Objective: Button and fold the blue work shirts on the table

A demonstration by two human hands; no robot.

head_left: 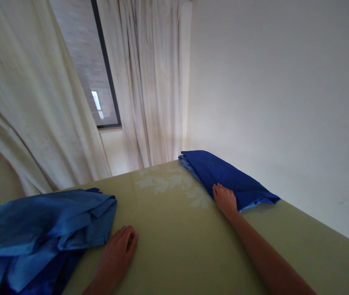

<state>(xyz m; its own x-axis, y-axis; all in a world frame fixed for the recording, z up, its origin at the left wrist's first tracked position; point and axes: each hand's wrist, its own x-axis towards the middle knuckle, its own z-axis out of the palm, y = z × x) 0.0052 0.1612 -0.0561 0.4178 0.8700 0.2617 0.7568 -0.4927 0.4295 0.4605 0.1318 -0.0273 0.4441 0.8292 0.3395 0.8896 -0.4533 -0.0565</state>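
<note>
My right hand (224, 199) reaches out to the far side of the bed and rests against the near edge of a dark blue pillow (226, 176) lying by the wall; its fingers are curled onto the pillowcase. My left hand (117, 254) lies palm down on the olive-green bedsheet (168, 237), fingers loosely bent and holding nothing. It sits right beside a crumpled blue cloth (42, 233) heaped at the left of the bed.
A white wall (279, 102) runs along the bed's far side. Cream curtains (149, 82) hang at the head of the bed around a dark-framed window (100, 82). The sheet has a pale leaf print (174, 184) near the pillow.
</note>
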